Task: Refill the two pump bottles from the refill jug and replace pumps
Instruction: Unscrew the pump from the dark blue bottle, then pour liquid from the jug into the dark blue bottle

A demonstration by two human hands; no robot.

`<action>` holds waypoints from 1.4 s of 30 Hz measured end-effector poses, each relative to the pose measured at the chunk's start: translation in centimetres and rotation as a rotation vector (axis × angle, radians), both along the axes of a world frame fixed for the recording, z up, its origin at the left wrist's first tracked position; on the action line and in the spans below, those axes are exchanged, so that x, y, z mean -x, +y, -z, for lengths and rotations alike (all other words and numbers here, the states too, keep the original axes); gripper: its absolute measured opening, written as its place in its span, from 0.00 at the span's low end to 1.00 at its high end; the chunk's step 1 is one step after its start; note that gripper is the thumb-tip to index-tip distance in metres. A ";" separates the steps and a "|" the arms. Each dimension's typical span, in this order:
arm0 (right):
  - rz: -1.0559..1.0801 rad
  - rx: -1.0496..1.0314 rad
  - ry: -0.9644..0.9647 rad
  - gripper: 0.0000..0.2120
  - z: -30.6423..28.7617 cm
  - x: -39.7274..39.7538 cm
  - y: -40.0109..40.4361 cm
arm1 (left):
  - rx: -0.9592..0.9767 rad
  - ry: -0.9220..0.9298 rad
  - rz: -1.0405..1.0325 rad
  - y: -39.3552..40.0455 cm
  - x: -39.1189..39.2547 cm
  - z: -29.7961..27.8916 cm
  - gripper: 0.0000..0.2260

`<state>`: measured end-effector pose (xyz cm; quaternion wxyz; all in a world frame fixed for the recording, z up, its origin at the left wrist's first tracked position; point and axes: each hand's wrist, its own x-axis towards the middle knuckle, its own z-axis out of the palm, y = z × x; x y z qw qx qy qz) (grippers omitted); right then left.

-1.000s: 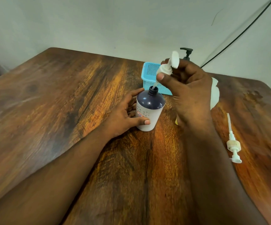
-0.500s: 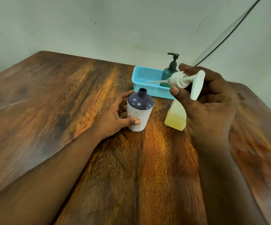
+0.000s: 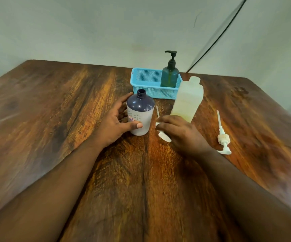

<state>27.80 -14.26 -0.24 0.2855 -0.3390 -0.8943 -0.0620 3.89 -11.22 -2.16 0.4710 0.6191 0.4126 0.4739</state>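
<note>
A white bottle with a dark blue shoulder (image 3: 140, 113) stands open-necked on the wooden table (image 3: 54, 105). My left hand (image 3: 118, 123) grips it from the left, thumb across its front. My right hand (image 3: 179, 131) is low at the table just right of that bottle and holds a white pump (image 3: 162, 133), whose tube points away from me along the tabletop. Behind my right hand stands a translucent bottle (image 3: 187, 100) with pale yellow liquid and no cap. A second white pump (image 3: 223, 137) lies on the table to the right.
A light blue mesh basket (image 3: 148, 82) stands at the back of the table, with a green pump bottle (image 3: 169, 74) with a black pump in it. A black cable (image 3: 216, 37) runs down the wall behind. The table's right edge slants close to the loose pump.
My right hand has pulled the white pump out of the blue-shouldered bottle, swung it right and brought it down to the table beside that bottle. My left hand has kept its grip.
</note>
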 end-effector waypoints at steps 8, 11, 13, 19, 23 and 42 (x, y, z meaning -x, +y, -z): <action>-0.009 0.087 -0.329 0.15 1.0 -1.0 1.6 | 0.009 0.000 0.016 0.5 0.2 0.1 0.44; -0.002 0.107 -0.348 0.17 1.4 -1.2 1.6 | 0.005 0.009 0.018 0.4 0.3 0.1 0.44; 0.007 0.119 -0.324 0.17 1.4 -1.3 1.4 | 0.005 0.007 0.012 0.3 0.3 0.0 0.44; 0.148 0.196 0.080 0.11 1.3 -2.6 -0.3 | 0.005 -0.004 0.010 0.4 0.1 -0.2 0.42; 0.425 0.289 0.656 0.09 1.8 -3.5 -0.9 | -0.003 0.021 0.021 0.4 0.2 -0.1 0.42; 0.385 1.043 1.096 0.32 -3.5 -4.0 3.2 | -0.013 0.039 0.025 0.0 0.0 -0.3 0.40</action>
